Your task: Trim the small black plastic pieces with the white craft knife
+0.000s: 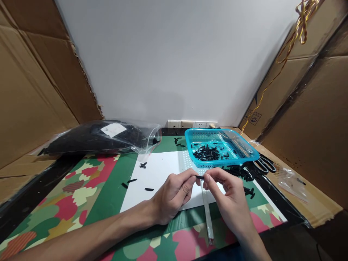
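Observation:
My left hand [178, 194] pinches one end of a small black strip-shaped piece [200, 177], and my right hand [227, 194] has the other end between thumb and fingertips. A narrow pale flat stick [207, 217] extends below the fingers toward the table's near edge; whether a hand touches it I cannot tell. Under my hands lies a white sheet [160, 170]. On and beside it are loose black pieces, among them one alone [149, 189] and a crossed pair [143, 165]. Just beyond my right hand stands a blue plastic basket [225, 161] with many black pieces [206, 153] inside.
A clear bag [122, 139] full of black material lies at the back left. Black-handled scissors [265, 164] and a small clear bag [293, 185] are on the right. Cardboard panels [35, 72] flank the table, and wall sockets [187, 124] line the back. Yellow wire [284, 61] hangs at right.

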The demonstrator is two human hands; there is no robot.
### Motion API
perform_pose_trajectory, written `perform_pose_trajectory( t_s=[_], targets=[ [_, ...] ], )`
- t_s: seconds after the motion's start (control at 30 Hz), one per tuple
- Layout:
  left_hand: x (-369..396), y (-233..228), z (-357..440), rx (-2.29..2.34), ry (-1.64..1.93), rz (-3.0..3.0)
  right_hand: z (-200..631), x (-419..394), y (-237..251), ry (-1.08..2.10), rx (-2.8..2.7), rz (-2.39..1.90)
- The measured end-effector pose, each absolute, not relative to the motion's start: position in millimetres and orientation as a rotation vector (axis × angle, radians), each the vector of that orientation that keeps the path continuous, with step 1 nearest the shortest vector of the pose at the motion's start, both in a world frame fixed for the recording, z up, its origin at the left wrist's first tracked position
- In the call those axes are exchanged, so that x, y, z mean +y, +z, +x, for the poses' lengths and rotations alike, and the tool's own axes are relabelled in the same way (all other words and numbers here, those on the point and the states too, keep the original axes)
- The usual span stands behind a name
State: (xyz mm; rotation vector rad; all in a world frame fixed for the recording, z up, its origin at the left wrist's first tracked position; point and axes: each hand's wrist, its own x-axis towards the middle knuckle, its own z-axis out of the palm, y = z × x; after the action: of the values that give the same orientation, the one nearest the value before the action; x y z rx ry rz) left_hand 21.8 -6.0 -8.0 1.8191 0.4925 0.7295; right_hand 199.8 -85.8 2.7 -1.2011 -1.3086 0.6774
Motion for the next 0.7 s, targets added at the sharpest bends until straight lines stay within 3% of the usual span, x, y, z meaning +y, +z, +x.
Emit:
perform_pose_trajectory(
  t_s=[0.43, 0.7],
  targets=[
    [-3, -9, 20, 0.522, 0.7, 1.794, 200, -86, 5, 0.537, -1.414, -1.242],
    [3, -11, 27, 0.528, 0.891, 1.514, 228, -91, -1, -0.409, -1.166, -1.109]
  ],
)
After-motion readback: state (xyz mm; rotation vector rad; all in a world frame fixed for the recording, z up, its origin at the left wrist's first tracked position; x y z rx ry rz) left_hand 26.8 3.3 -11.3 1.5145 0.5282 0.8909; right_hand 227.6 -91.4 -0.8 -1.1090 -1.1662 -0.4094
